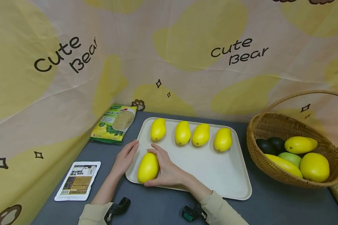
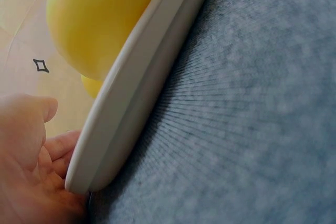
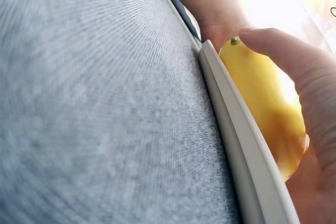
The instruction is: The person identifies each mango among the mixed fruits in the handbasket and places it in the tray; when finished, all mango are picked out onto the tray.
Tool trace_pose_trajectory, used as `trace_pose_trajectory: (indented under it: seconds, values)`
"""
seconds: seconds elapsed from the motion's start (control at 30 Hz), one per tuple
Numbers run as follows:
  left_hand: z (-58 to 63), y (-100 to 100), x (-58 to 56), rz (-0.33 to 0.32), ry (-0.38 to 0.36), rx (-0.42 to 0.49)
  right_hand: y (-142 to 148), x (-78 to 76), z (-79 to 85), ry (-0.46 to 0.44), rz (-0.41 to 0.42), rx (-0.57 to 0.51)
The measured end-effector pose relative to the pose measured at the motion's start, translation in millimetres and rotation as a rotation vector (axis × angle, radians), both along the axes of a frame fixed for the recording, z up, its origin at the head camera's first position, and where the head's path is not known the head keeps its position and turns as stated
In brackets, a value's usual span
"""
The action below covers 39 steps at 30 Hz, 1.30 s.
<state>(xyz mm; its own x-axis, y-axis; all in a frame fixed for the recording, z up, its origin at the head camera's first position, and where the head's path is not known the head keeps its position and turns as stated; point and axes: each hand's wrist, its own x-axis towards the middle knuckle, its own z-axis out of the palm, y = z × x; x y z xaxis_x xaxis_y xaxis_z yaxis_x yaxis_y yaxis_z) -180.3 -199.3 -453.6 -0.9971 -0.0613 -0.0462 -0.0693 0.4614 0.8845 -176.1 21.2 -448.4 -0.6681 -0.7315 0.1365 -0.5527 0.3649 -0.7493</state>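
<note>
My right hand (image 1: 169, 170) grips a yellow mango (image 1: 148, 168) at the front left corner of a white tray (image 1: 202, 170). In the right wrist view the thumb (image 3: 270, 43) lies at one end of the mango (image 3: 260, 87), with the fingers on its far side. My left hand (image 1: 125, 157) rests at the tray's left edge, fingers relaxed and pointing to the back. The left wrist view has the left hand (image 2: 31, 166) beside the tray's rim (image 2: 121, 82), its thumb apart from it. Along the back of the tray lie several more yellow mangoes (image 1: 183, 133).
At the right stands a handled wicker basket (image 1: 254, 153) with yellow fruit, a green one (image 1: 290, 158) and dark ones (image 1: 266, 147). A green and yellow food packet (image 1: 114, 124) lies at the back left; a white pouch (image 1: 78, 181) lies nearer. A printed cloth (image 1: 169, 56) hangs behind the table.
</note>
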Motion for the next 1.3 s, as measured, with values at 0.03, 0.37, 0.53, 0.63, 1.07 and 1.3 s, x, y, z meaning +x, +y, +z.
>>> trace_pose_trajectory:
  seconds: [0.03,0.37,0.53,0.63,1.07,1.3]
  values:
    - [0.1,0,-0.4,-0.001,-0.003,0.001,1,0.0,0.0,-0.002,0.001,-0.004]
    - [0.6,5,-3.3,-0.014,0.006,-0.015,6,0.7,0.8,-0.005,-0.029,-0.005]
    - [1.0,8,-3.4,-0.033,0.027,-0.008,9,0.5,2.6,0.017,-0.097,-0.018]
    - [0.0,9,-4.4,-0.043,0.041,-0.01,11,-1.2,3.3,0.055,-0.163,-0.092]
    - [-5.7,11,-7.2,-0.093,0.081,-0.049,31,-2.5,27.6,-0.084,-0.452,-0.47]
    - [-11.2,4,-6.2,-0.067,0.082,-0.074,81,9.2,68.3,-0.247,-0.337,-0.408]
